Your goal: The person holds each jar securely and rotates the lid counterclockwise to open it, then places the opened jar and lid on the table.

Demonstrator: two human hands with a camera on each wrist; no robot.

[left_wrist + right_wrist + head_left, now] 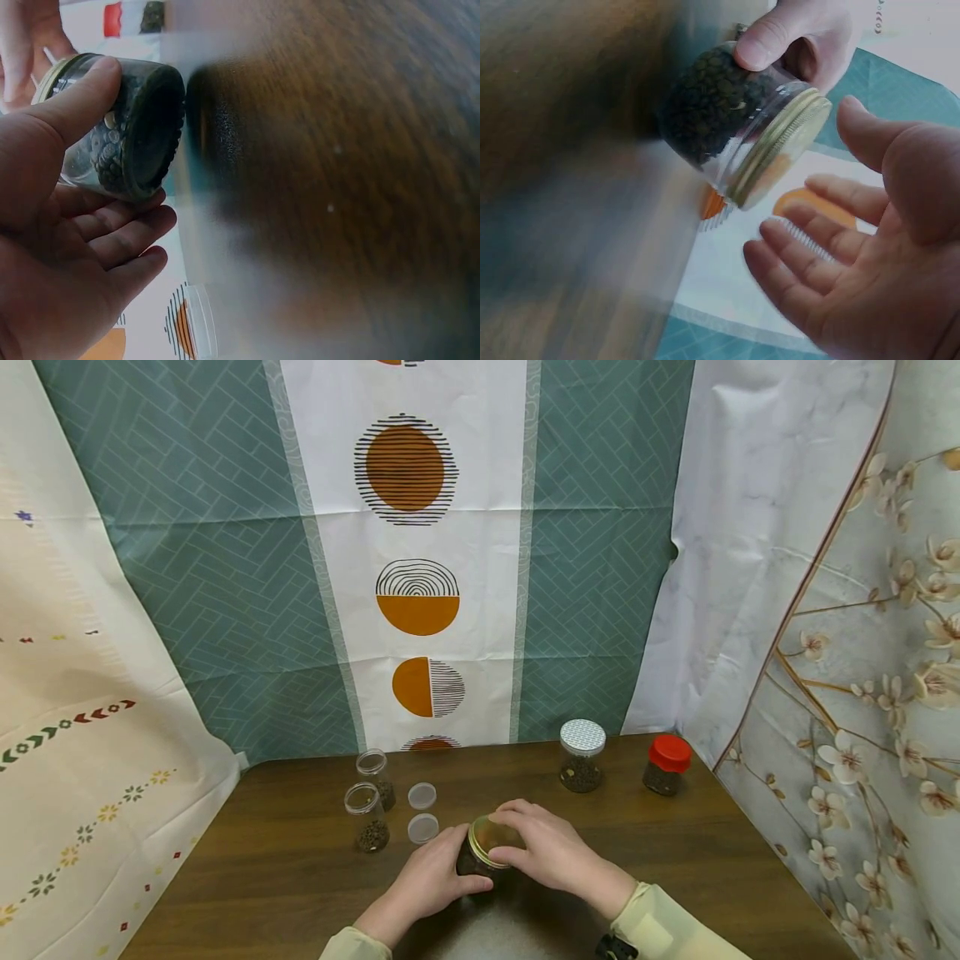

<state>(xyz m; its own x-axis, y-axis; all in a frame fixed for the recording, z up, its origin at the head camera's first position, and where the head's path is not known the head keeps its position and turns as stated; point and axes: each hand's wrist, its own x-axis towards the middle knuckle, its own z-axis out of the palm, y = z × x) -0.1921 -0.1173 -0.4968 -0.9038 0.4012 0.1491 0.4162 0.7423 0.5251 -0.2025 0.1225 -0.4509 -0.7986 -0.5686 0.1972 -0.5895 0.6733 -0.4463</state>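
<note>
A clear jar of dark seeds (714,101) with a gold screw lid (780,150) stands between the two hands, its base close to the wooden table. My left hand (431,877) holds the jar's side, thumb (86,101) across the near wall and fingers round the far side. In the head view my right hand (551,852) hovers at the gold lid. The right wrist view shows that hand's fingers (802,262) loosely spread, with a gap between them and the lid.
Left of the jar, two lidless clear jars (372,837) (384,792) hold some dark contents, and two translucent lids (422,796) (423,828) lie beside them. At the back right stand a white-lidded jar (582,756) and a red-lidded jar (667,764). Patterned cloth (600,568) hangs behind the table (277,860).
</note>
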